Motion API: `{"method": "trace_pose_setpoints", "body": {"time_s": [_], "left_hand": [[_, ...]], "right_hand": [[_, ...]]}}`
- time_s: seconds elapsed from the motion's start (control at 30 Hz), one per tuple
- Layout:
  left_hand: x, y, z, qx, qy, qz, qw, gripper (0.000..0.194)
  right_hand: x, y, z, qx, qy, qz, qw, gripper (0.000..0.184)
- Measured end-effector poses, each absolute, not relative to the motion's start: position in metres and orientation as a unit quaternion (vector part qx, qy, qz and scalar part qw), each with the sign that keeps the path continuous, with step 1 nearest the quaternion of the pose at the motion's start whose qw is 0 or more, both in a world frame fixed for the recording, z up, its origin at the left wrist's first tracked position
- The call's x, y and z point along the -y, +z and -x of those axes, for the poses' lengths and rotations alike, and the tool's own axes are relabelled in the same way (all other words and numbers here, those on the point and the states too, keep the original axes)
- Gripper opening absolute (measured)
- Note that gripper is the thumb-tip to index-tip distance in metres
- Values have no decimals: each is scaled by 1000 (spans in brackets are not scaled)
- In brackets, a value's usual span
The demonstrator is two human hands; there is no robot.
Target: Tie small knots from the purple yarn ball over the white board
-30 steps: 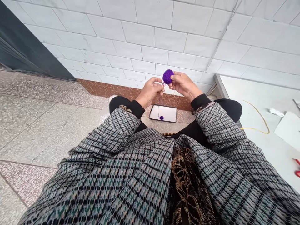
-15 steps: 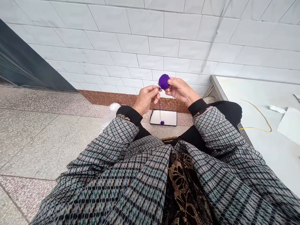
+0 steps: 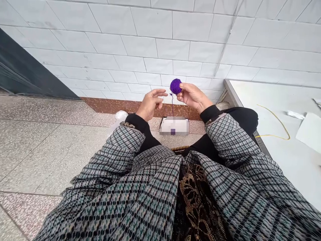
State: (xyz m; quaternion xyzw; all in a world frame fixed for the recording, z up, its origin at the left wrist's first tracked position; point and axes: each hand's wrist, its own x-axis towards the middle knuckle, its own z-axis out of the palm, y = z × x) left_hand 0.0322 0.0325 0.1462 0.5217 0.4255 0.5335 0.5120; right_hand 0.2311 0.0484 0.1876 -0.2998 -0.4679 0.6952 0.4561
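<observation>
Left of the desk (image 3: 250, 95), the grip of the right hand (image 3: 193, 95) pinches the purple yarn ball (image 3: 176, 86), apparently so its strand (image 3: 173, 106) hangs clear; the left hand (image 3: 149, 103) is spread, holding nothing.

Single head-worn view. Looking forward and steeply down, from above the coat (image 3: 120, 187), past the ball (image 3: 175, 86), at wall (image 3: 151, 23) behind it. Very near the coat, farther off from the ball. Taking in floor (image 3: 35, 144) left of the ball, table (image 3: 281, 97) right of it.
</observation>
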Motion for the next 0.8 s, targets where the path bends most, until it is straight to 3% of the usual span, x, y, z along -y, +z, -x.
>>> {"method": "trace_pose_setpoints", "body": {"time_s": [0.1,0.27,0.4,0.53,0.63,0.73,0.8], "left_hand": [[-28,152,-46,-391,516,-548,530,41],[-22,148,-70,-411,510,-573,493,6],[-12,137,-75,-456,483,-630,401,17],[-2,135,-72,-445,414,-670,427,19],[-2,142,-62,-450,412,-663,434,16],[-6,154,-47,-482,408,-682,368,13],[-8,161,-39,-487,398,-703,332,14]], "right_hand": [[-49,188,-232,479,684,305,458,29],[-49,190,-235,508,662,310,456,38],[-53,188,-235,535,588,367,483,33],[-61,178,-233,582,477,440,490,29],[-63,173,-236,643,461,469,391,27],[-58,172,-241,691,517,438,251,11],[-54,172,-244,694,553,407,216,5]]}}
